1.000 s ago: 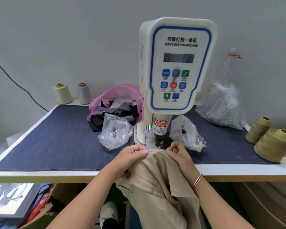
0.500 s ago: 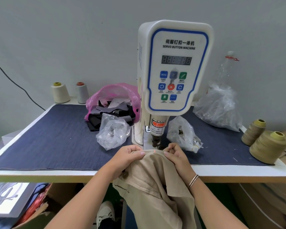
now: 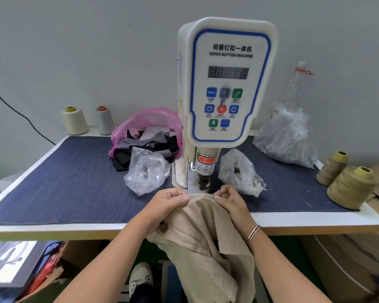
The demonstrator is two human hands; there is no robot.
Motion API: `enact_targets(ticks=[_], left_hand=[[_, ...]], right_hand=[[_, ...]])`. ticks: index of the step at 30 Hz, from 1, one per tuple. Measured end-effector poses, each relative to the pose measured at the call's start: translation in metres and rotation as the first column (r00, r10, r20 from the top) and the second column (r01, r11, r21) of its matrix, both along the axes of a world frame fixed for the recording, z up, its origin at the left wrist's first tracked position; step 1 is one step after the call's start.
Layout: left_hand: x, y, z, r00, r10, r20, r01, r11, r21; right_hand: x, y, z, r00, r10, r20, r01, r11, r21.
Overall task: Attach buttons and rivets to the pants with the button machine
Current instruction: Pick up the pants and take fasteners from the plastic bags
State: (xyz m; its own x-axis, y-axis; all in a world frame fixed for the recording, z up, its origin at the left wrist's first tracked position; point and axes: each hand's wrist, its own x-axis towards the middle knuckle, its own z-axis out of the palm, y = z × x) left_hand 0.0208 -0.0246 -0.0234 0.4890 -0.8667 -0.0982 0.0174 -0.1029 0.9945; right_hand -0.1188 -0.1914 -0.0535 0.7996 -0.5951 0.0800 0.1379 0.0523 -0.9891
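White servo button machine (image 3: 224,84) fills the middle of the denim-covered table (image 3: 64,184). Beige pants (image 3: 206,237) hang off the front edge, their top edge pulled taut under the punch, a red laser dot on it. Left hand (image 3: 166,204) and right hand (image 3: 230,200) both pinch that edge. One brown button (image 3: 164,228) already sits lower down — looks like more are still to go.

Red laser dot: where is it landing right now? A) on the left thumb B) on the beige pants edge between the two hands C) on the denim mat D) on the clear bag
B: the red laser dot sits on the pants edge, between the left hand and the right hand, which both pinch the cloth.
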Motion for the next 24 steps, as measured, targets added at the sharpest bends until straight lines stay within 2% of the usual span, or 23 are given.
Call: enact_targets(ticks=[20,24], left_hand=[[0.001,0.000,-0.002,1.000,-0.006,-0.015,0.006,1.000,-0.022],[-0.002,0.002,-0.003,0.999,-0.036,0.024,0.037,0.998,-0.045]], right_hand=[[-0.002,0.001,0.002,1.000,0.008,-0.022,-0.009,0.998,-0.063],[-0.009,0.008,0.007,1.000,0.029,0.005,-0.029,0.998,-0.053]])
